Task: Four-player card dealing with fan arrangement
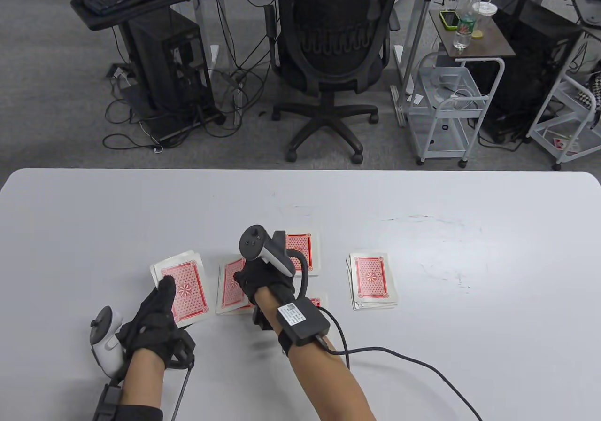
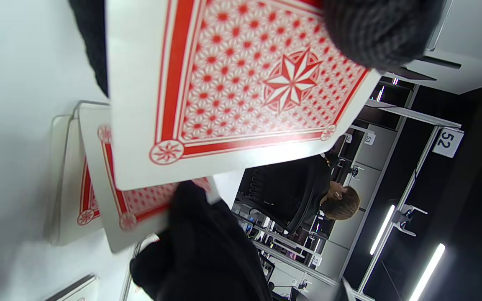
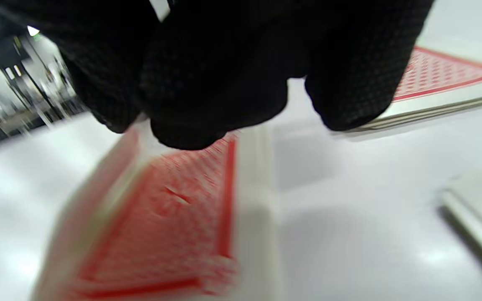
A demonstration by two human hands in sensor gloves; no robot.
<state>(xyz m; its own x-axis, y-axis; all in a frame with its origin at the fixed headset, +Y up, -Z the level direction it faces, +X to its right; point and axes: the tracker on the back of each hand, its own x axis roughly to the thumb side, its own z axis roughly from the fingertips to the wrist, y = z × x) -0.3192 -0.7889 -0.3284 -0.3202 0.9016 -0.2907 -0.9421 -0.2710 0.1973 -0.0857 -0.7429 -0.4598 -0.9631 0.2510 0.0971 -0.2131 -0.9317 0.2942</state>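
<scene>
My left hand (image 1: pixel 152 320) grips the deck (image 1: pixel 183 287), thumb across its top card. My right hand (image 1: pixel 263 282) reaches forward, fingertips (image 3: pixel 191 125) on the pile (image 1: pixel 230 292) just right of the deck; its grip I cannot tell.

The right hand (image 1: pixel 263 282) hides part of the second card pile (image 1: pixel 229 294). In the right wrist view that pile (image 3: pixel 161 230) is blurred, its contact with the fingertips (image 3: pixel 191 125) unclear.
</scene>
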